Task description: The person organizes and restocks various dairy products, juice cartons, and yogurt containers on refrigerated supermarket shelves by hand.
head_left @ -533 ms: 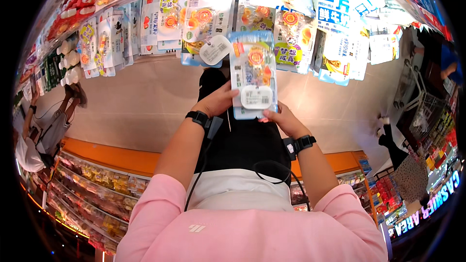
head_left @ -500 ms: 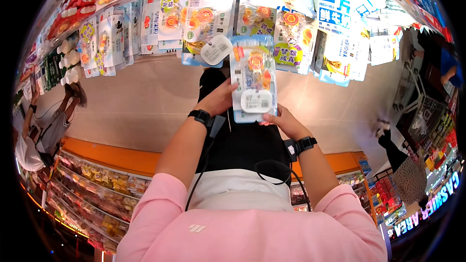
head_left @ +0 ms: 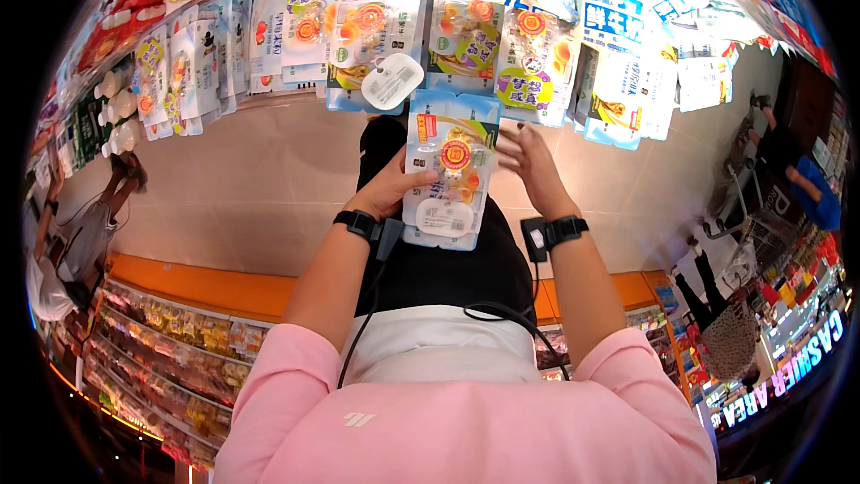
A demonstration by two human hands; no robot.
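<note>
My left hand (head_left: 392,188) grips the left edge of a flat white and light-blue snack packet (head_left: 457,175), thumb across its front. Another packet edge shows behind it, so it may be a small stack. A white rounded tag (head_left: 445,217) with small print lies on the packet's lower part. My right hand (head_left: 537,168) is just off the packet's upper right edge, its fingers apart and slightly blurred, with nothing seen in them. Beyond the held packet hangs a similar packet (head_left: 376,13) with a white oval tag (head_left: 392,82) at its lower corner.
More hanging packets (head_left: 537,54) line the shelf ahead. Behind me, shelves of bagged goods (head_left: 170,323) have an orange edge (head_left: 206,282). People stand at the far left (head_left: 90,237) and far right (head_left: 730,332), near a shopping cart (head_left: 761,224).
The held packet has come down and slightly left, toward me. My right hand has let go of its lower right corner and moved up beside its upper right edge.
</note>
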